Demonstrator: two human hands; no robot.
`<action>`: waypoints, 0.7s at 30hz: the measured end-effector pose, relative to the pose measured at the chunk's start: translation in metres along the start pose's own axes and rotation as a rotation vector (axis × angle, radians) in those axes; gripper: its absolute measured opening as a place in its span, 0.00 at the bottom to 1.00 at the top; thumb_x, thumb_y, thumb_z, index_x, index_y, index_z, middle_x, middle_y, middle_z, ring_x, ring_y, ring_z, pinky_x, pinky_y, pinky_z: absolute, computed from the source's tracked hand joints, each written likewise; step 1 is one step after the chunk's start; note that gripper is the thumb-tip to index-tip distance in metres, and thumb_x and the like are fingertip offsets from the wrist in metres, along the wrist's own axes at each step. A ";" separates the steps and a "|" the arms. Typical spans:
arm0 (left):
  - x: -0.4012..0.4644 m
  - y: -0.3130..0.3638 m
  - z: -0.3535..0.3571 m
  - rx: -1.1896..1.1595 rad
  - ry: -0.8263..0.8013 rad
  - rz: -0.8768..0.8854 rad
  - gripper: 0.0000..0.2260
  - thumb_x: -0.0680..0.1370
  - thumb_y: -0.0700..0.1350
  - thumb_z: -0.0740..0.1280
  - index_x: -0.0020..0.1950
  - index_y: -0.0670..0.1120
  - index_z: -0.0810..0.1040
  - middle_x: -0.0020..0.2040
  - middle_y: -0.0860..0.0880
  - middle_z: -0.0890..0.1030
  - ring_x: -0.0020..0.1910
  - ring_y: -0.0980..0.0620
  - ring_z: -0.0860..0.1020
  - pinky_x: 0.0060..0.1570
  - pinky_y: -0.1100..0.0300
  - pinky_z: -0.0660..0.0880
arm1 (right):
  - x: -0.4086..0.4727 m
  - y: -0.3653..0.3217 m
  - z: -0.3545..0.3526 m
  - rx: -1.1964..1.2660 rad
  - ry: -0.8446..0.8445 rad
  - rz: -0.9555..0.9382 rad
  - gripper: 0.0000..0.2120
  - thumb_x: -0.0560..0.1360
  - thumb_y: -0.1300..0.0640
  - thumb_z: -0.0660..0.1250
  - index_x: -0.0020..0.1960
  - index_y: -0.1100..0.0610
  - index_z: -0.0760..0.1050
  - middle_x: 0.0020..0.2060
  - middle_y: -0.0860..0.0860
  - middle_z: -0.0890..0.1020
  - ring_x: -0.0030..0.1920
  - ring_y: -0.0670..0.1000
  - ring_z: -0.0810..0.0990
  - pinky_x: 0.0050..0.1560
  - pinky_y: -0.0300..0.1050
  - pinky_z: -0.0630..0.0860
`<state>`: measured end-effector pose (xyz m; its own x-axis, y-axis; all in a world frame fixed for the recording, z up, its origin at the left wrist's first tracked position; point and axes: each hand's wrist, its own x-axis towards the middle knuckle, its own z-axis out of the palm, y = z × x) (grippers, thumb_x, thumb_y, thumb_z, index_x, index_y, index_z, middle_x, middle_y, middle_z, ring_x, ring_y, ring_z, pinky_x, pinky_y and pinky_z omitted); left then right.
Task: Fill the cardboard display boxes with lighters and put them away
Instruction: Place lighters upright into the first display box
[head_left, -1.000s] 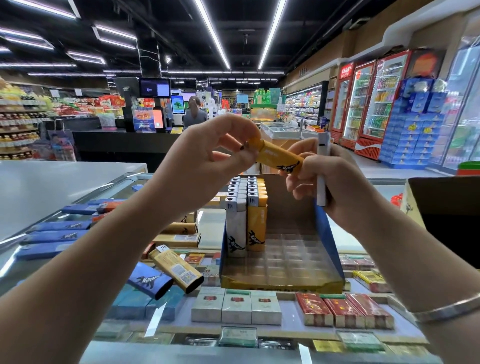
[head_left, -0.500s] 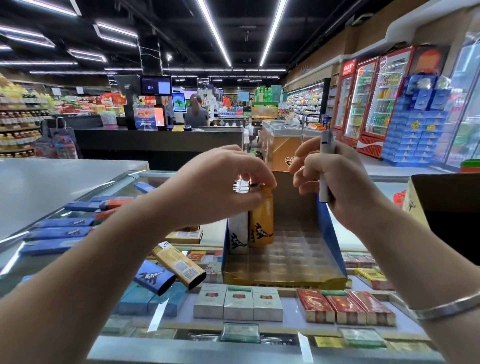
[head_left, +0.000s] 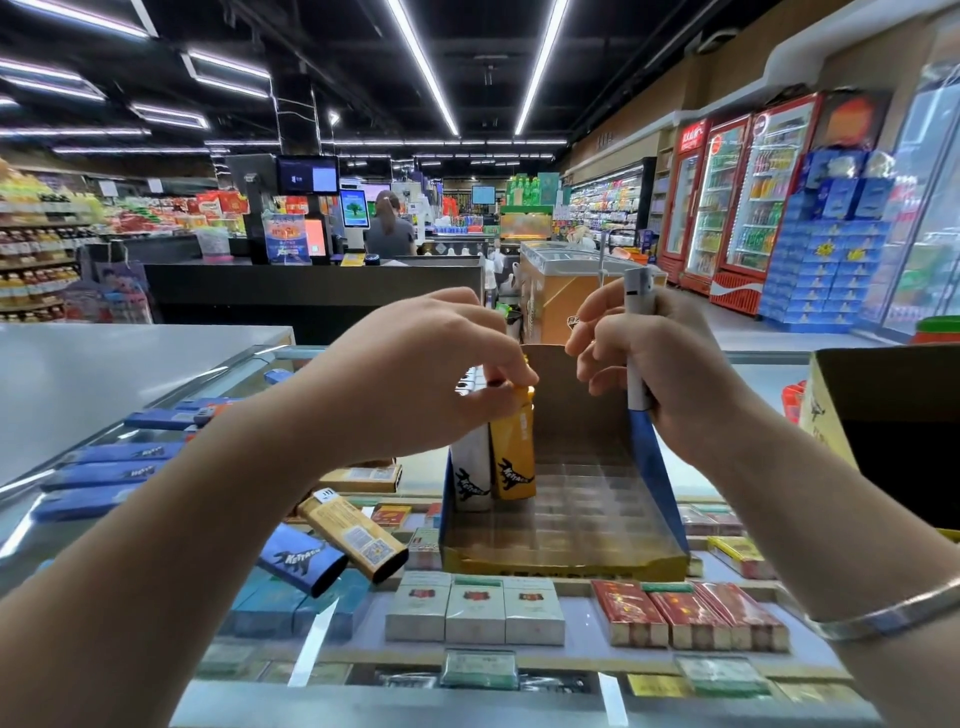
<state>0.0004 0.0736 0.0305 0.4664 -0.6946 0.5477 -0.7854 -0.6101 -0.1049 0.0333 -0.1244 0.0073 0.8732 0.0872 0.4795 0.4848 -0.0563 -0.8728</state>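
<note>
An open cardboard display box (head_left: 566, 561) with blue sides and a clear slotted insert stands on the glass counter. White lighters (head_left: 470, 467) and yellow lighters (head_left: 514, 457) stand in its left rows. My left hand (head_left: 415, 379) pinches the top of the front yellow lighter, which stands in its slot. To the right, above the box's right wall, my right hand (head_left: 660, 364) grips a white lighter (head_left: 636, 338) held upright. Loose lighters, one yellow (head_left: 353, 535) and one blue (head_left: 301, 558), lie on the glass left of the box.
Several blue lighters (head_left: 119, 467) lie on the glass counter at the left. A second cardboard box (head_left: 883, 415) stands at the right edge. Cigarette packs (head_left: 475, 608) fill the case under the glass. A checkout counter with a person, and drink fridges, stand farther off.
My left hand took the yellow lighter from beside my right hand down into the box and stood it in the front of the yellow row. My right hand kept the white lighter.
</note>
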 end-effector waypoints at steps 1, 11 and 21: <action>0.000 0.000 0.000 0.014 0.001 0.006 0.11 0.72 0.53 0.63 0.48 0.52 0.83 0.40 0.61 0.74 0.44 0.56 0.74 0.38 0.57 0.75 | 0.000 0.000 0.000 -0.003 -0.001 -0.002 0.10 0.66 0.73 0.58 0.39 0.60 0.73 0.31 0.56 0.79 0.30 0.51 0.77 0.26 0.40 0.73; 0.001 0.003 0.007 0.145 -0.012 0.085 0.06 0.73 0.46 0.69 0.48 0.54 0.83 0.39 0.59 0.69 0.43 0.57 0.68 0.33 0.59 0.71 | -0.001 -0.001 0.002 -0.009 0.005 0.000 0.10 0.67 0.73 0.59 0.39 0.59 0.73 0.32 0.57 0.78 0.30 0.50 0.77 0.26 0.39 0.72; 0.003 0.004 0.009 -0.366 0.216 -0.137 0.11 0.72 0.60 0.62 0.53 0.60 0.76 0.40 0.61 0.79 0.41 0.61 0.79 0.40 0.67 0.75 | -0.007 -0.003 0.010 -0.523 -0.061 -0.409 0.11 0.70 0.64 0.69 0.36 0.52 0.70 0.27 0.45 0.71 0.27 0.44 0.68 0.29 0.35 0.65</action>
<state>0.0020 0.0652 0.0247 0.5113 -0.4977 0.7006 -0.8326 -0.4890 0.2602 0.0247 -0.1147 0.0056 0.6172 0.2590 0.7429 0.7496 -0.4805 -0.4553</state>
